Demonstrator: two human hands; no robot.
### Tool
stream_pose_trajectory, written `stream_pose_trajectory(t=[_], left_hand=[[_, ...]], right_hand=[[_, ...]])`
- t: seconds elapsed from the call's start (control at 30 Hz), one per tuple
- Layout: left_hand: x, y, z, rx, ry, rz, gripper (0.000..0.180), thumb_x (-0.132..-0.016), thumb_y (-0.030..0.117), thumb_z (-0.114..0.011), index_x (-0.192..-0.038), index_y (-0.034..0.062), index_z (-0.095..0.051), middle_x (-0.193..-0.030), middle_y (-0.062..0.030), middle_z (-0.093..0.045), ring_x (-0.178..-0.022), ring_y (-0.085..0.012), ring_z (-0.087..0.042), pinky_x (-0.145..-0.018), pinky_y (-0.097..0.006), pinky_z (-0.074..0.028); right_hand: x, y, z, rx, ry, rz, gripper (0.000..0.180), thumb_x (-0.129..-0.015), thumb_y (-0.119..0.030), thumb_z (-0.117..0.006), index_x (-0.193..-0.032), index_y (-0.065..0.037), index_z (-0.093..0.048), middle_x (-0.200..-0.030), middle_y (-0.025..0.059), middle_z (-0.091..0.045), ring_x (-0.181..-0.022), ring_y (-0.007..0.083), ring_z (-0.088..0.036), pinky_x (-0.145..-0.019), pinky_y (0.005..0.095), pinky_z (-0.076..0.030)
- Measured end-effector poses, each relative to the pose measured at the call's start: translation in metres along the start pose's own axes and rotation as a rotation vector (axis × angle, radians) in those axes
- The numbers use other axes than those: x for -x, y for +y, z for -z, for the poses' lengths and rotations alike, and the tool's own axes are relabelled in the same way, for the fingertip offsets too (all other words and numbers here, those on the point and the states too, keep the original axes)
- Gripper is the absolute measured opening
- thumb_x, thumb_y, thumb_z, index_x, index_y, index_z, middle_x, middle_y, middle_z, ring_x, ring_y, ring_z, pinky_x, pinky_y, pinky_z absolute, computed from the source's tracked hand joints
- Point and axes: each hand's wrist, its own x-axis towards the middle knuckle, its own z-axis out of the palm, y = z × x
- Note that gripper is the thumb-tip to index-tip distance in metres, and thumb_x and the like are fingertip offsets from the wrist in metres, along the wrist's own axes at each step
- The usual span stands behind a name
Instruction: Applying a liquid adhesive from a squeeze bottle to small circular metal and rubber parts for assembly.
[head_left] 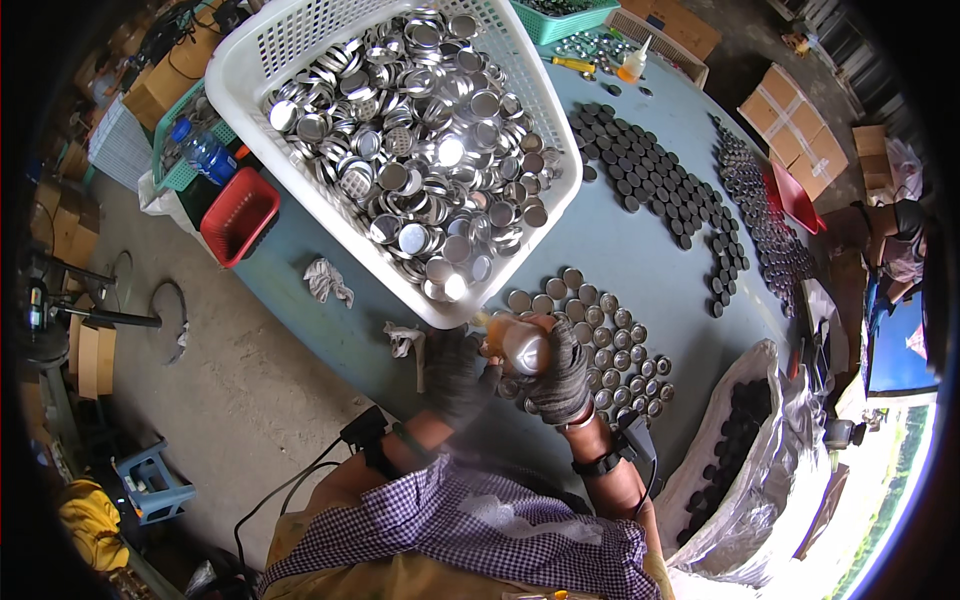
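Note:
My two gloved hands meet over the table in front of the basket's near corner. My right hand (563, 372), in a grey striped glove, is closed round a translucent squeeze bottle (524, 349) with orange-brown contents. Its rounded bottom faces me. My left hand (455, 378), gloved and blurred by motion, closes at the bottle's other end; the exact grip of its fingers is partly hidden. Beside and beyond my right hand lie many small round metal caps (605, 352), set out close together on the table. A large white basket (390, 285) heaped with silver metal caps (400, 130) stands just ahead.
Black round pieces (650, 165) lie in a band at the far right, with small metal parts (755, 200) beyond. A white sack (715, 430) of black pieces stands at right. A red basket (240, 215), crumpled cloth (327, 281) and another squeeze bottle (633, 65) are around the table.

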Motion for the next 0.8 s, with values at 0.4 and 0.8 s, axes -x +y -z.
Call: stream_pose_trajectory(t=[0.4, 0.8], left_hand=[[-0.002, 0.004, 0.002, -0.039, 0.009, -0.010, 0.035, -0.073, 0.023, -0.071, -0.098, 0.0060, -0.056, -0.125, -0.0205, -0.052, -0.114, -0.0415, -0.049, -0.095, -0.055, -0.038], [-0.003, 0.001, 0.000, 0.010, 0.034, -0.022, 0.048, -0.071, 0.021, -0.075, -0.111, 0.0029, -0.056, -0.123, -0.0192, -0.055, -0.113, -0.0398, -0.050, -0.095, -0.052, -0.038]], right_hand=[[0.008, 0.004, 0.003, -0.081, 0.019, 0.002, 0.064, -0.071, -0.012, -0.078, -0.127, -0.006, -0.048, -0.109, 0.0117, -0.065, -0.090, 0.0266, -0.067, -0.077, 0.0370, -0.054], [0.016, 0.016, 0.031, -0.044, 0.227, -0.067, 0.063, -0.071, -0.008, -0.081, -0.124, -0.003, -0.048, -0.112, 0.0117, -0.061, -0.101, 0.0231, -0.062, -0.088, 0.0347, -0.051]])
